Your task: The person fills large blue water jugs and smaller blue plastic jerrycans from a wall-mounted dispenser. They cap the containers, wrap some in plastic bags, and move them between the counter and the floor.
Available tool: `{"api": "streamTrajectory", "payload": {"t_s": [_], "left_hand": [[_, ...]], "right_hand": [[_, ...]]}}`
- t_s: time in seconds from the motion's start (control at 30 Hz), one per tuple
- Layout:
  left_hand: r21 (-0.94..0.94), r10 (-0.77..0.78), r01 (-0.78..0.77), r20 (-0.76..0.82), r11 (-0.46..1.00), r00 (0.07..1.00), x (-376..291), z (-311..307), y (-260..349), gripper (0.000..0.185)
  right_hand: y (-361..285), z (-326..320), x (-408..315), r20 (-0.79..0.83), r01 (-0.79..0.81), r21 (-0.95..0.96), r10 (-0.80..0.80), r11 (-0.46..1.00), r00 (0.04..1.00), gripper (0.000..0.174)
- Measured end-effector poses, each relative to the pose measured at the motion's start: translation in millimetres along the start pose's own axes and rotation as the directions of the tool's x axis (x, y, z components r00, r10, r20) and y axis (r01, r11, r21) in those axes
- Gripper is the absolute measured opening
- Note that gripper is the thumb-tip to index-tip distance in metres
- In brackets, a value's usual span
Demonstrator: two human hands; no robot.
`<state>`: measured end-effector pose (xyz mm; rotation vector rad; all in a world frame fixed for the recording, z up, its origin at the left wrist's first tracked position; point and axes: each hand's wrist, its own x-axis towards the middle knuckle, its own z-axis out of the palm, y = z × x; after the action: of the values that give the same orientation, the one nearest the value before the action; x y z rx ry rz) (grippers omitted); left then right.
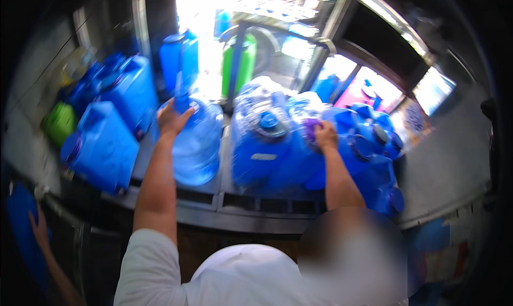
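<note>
My left hand (170,119) grips the blue capped neck (182,102) of a round, clear-blue water jug (196,154). The jug stands upright on a metal counter. To its right is a blue container under clear plastic wrap (256,149) with a light blue cap (268,120). My right hand (326,135) has its fingers closed on a purple cap (310,127), on another wrapped blue container (294,158) beside it. Motion blur hides the exact finger contact of both hands.
Blue jerrycans (106,141) crowd the left, near a green container (60,123). More blue jerrycans (368,162) are stacked at right. The metal counter edge (256,222) runs before me. Another person's hand (38,226) touches a blue container (22,222) at lower left. Behind stands a window frame (240,57).
</note>
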<state>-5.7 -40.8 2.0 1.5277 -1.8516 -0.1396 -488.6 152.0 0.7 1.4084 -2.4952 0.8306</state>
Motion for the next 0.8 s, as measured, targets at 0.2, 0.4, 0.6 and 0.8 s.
{"api": "streamTrajectory", "payload": {"t_s": [0.2,0.4,0.6,0.8], "left_hand": [[0.088,-0.096,0.092,0.039,0.992,0.995,-1,-6,-4,0.091],[0.053,-0.111,0.109,0.044,0.993,0.993,-5,-12,1,0.088],[0.062,-0.144,0.141,0.055,0.988,0.988,-2,-12,-1,0.088],[0.073,-0.179,0.179,-0.001,0.981,0.984,-1,-9,1,0.089]], "right_hand": [[-16,-10,-3,0.017,-0.026,-0.052,0.027,0.998,0.999,0.032],[-20,-13,-2,0.037,-0.016,-0.058,0.019,0.998,0.999,0.031],[-15,-11,-2,0.020,-0.013,-0.066,0.014,0.998,1.000,0.030],[-14,-11,-1,0.050,-0.014,-0.065,0.017,0.998,0.999,0.030]]}}
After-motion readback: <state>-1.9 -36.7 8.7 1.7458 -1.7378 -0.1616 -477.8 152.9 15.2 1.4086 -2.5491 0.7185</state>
